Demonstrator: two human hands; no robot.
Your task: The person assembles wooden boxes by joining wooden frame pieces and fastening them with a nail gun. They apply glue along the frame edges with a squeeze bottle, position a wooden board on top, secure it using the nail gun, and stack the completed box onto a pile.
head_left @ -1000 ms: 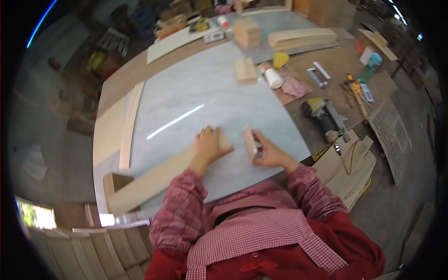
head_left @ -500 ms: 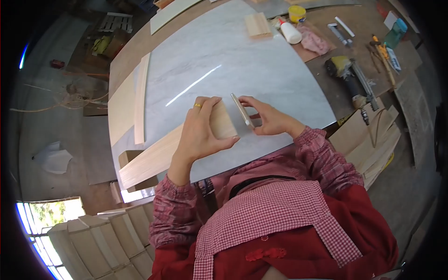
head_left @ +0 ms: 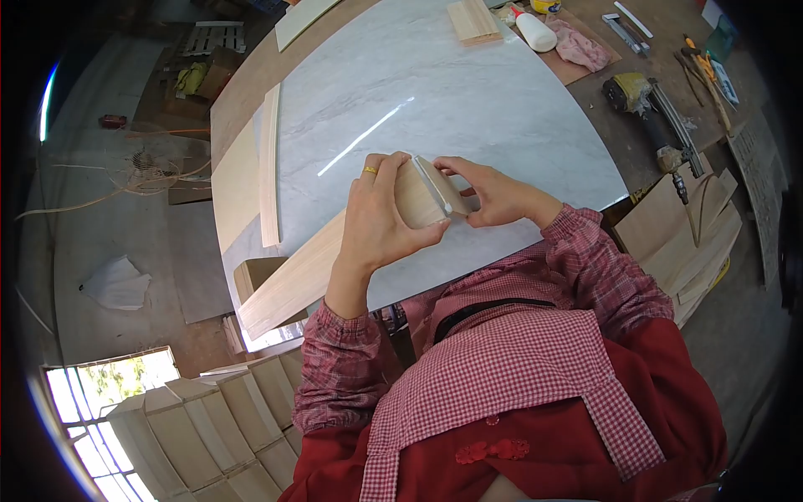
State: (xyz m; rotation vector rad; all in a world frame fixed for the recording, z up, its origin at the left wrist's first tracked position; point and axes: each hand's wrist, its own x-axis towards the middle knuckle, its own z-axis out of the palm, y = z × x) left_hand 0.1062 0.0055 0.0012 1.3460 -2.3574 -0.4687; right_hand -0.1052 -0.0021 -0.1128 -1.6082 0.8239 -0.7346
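My left hand (head_left: 372, 222), a ring on one finger, grips the near end of a long pale wooden board (head_left: 293, 272) between thumb and fingers. The board's far end rests on a brown block (head_left: 253, 276) at the table's left edge. Pinched in my right hand (head_left: 506, 199) is a small flat wooden piece (head_left: 445, 188) with a whitish edge. It stands at the end of the long board, between my two hands. Whether the two pieces touch all along is hard to make out.
The marble-patterned tabletop (head_left: 351, 109) carries a thin wooden strip (head_left: 270, 167) and a wooden block (head_left: 474, 23). A white glue bottle (head_left: 535, 32), pink cloth (head_left: 581, 46) and nail gun (head_left: 648, 109) lie to the right. Stacked boxes (head_left: 209, 427) stand lower left.
My right hand has brought the small wooden piece left, up against the end of the long board. The gap between them has closed. The whole view has shifted slightly.
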